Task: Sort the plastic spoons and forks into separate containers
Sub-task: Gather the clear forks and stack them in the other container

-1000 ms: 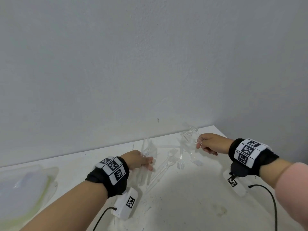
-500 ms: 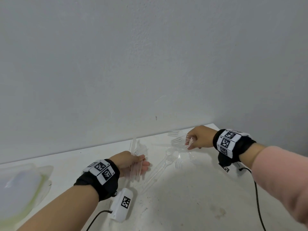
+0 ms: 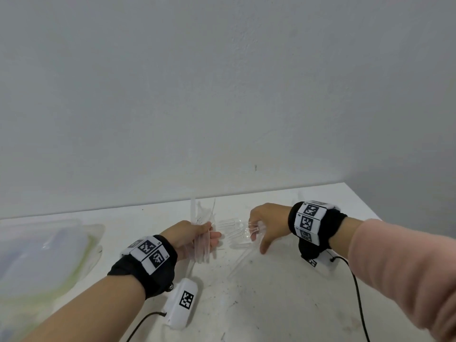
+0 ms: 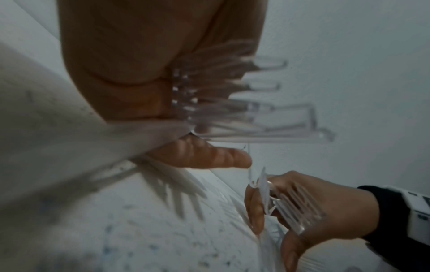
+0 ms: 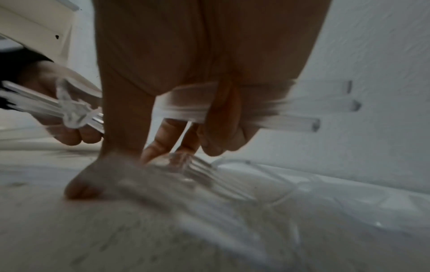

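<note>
Right hand came down for one more fork

My right hand (image 3: 265,224) now reaches a loose fork (image 5: 200,169) beneath it, gripping its forks (image 5: 274,108); left hand (image 3: 190,236) grips spoons (image 3: 203,243); sorting continues.

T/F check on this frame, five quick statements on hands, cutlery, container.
1. The left hand grips a bundle of clear cutlery. True.
2. The right hand is empty. False: it holds several clear pieces in its grip while its fingers reach down to a fork on the table.
3. A clear container sits at the table's left edge. True.
4. The container lies between the two hands. False: it is well off to the left of both.
5. Loose clear cutlery lies on the table between the hands. True.
</note>
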Motion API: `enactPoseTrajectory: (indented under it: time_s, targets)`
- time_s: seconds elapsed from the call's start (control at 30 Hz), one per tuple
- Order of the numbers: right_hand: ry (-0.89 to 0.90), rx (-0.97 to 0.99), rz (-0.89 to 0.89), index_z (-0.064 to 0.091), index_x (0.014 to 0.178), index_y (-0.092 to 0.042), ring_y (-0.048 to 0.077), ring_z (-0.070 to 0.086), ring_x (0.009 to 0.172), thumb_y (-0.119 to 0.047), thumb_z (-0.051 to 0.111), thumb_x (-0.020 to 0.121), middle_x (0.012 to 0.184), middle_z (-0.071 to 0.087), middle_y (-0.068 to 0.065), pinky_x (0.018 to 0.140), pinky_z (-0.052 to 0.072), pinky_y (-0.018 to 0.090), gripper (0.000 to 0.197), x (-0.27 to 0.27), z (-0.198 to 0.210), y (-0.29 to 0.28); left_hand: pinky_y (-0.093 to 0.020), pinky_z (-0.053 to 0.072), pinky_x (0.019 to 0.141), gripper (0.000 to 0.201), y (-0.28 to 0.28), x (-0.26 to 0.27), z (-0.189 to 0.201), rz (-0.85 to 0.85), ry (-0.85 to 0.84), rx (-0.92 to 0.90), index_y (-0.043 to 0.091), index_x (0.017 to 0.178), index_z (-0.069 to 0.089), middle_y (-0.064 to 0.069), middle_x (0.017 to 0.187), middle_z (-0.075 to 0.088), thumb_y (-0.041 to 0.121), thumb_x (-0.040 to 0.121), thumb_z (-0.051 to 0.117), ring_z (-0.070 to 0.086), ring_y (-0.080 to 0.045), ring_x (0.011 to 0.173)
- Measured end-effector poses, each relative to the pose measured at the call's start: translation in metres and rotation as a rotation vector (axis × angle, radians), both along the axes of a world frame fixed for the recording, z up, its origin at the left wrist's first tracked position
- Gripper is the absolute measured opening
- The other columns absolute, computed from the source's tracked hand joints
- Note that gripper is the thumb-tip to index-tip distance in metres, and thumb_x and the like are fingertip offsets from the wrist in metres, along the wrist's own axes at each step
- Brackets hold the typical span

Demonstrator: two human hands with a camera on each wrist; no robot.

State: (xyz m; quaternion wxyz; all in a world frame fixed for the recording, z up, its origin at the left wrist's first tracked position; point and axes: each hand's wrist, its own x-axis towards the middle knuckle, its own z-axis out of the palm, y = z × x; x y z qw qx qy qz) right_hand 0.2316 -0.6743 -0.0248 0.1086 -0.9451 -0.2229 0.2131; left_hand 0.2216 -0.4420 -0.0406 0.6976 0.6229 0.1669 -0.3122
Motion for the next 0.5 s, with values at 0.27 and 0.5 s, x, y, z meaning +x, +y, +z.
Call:
enactPoseTrajectory:
  time_s: [0.27,0.5]
  targets:
    - [0.036,-0.064,-0.015,0.07,0.092,-0.008,0.016,0.06,0.081,-0.028,0.081,0.072,0.098,0.071,0.006,0.078,0.05,0.031,0.031,0.003,0.001,0.003,-0.029,0.058,0.052,0.019,0.004,-0.005,0.002,-0.008,-0.005,0.009,-0.005,0.097,0.06,-0.015,0.079,0.074,0.012,0.099,0.053,0.072,-0.023,0.062]
    - [-0.008,-0.04,0.033,0.066,0.069,-0.016,0.021,0.065,0.095,-0.024,0.068,0.085,0.1,0.073,0.008,0.084,0.05,0.03,0.017,-0.003,0.002,0.012,-0.031,0.06,0.059,0.021,0.014,-0.009,0.004,-0.004,-0.006,0.015,-0.006,0.096,0.061,-0.016,0.081,0.074,0.012,0.099,0.052,0.072,-0.023,0.065]
